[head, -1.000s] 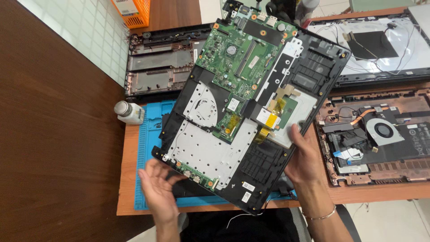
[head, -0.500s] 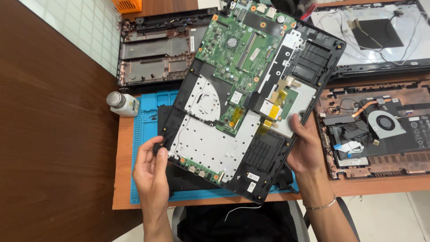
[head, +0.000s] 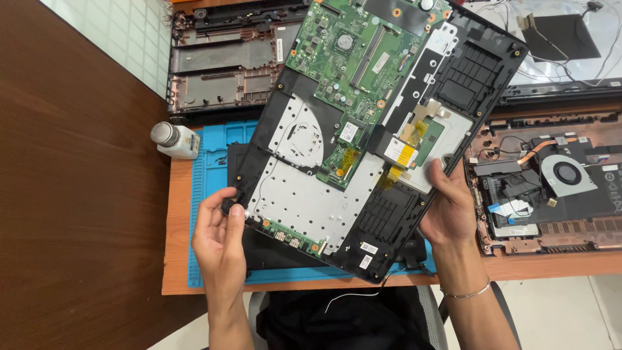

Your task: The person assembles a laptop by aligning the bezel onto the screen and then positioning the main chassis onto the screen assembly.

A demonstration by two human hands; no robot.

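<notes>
Over the blue work mat [head: 206, 194], right in the middle of the view, both hands have the opened laptop base [head: 363, 168] lifted and tilted. It's a black shell with its insides facing up: green circuit board [head: 353, 55] at the far end, silver metal plates [head: 311, 201] nearer the person, a pale touchpad back [head: 440, 139] on the right. Its long axis runs on a diagonal, from the near left corner up and away to the far right.

Left hand [head: 220, 236] is at the near left edge, fingers closed on the rim by the corner, thumb pressed on top. Right hand [head: 451, 210] grips the right long edge about midway along, fingers curled under, thumb on the upper face. So both hands are closed on the shell, one at each side of its lower half. The far end, the one carrying the board, hangs out beyond both hands with nothing holding it; the left hand is at the nearest corner, the right sits further along.

Underneath, another dark panel [head: 278, 249] lies flat on the mat. A small white bottle [head: 176, 139] stands at the mat's far left corner on the table [head: 176, 259]. Another stripped chassis with a round fan [head: 564, 175] lies to the right, and a third empty shell [head: 227, 65] lies beyond the mat.
</notes>
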